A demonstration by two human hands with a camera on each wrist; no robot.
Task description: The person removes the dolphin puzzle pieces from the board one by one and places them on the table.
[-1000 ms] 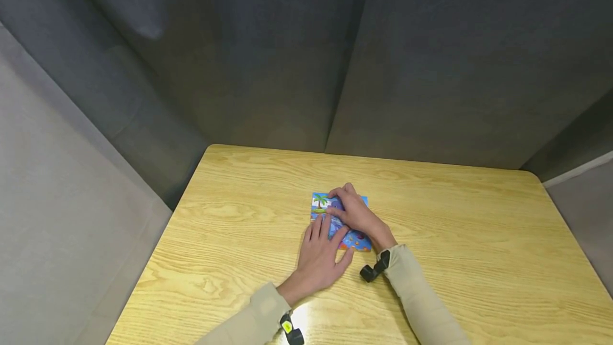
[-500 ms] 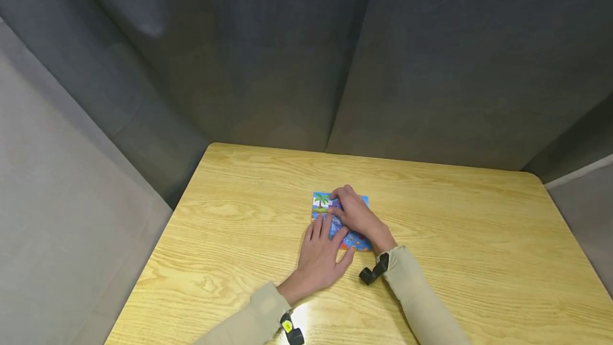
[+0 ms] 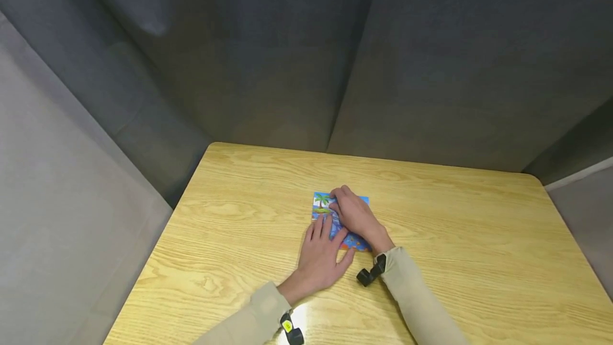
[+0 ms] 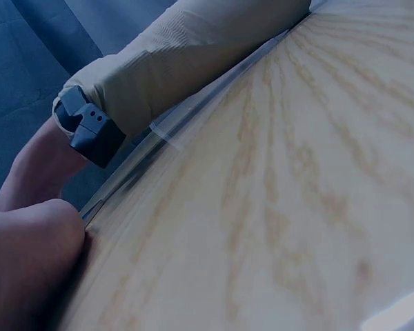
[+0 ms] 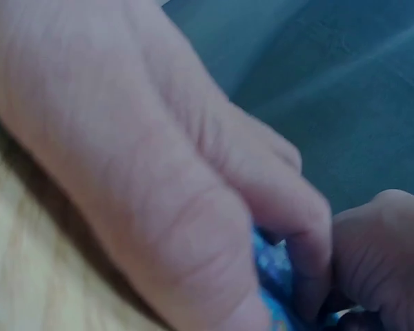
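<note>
A small rectangular picture card (image 3: 321,208), printed with a palm tree, blue sea and orange spots, lies flat on the wooden table. My left hand (image 3: 318,261) rests palm down with spread fingers, its fingertips over the card's near left part. The right hand (image 3: 356,215) reaches across the card's right side with bent fingers, thumb drawn in towards the index finger. In the right wrist view, a blue printed bit of the card (image 5: 272,265) shows between thumb and bent fingers. Both hands hide much of the picture.
The wooden table (image 3: 455,228) reaches out on all sides of the hands. Behind it hangs a dark grey curtain (image 3: 268,57), with a lighter panel (image 3: 62,174) at left. Each sleeve carries a black wrist camera, the right one (image 3: 372,271) close to the table.
My right hand has shifted slightly left and nearer, and its thumb has drawn in towards the fingers. The left hand and the card have hardly moved.
</note>
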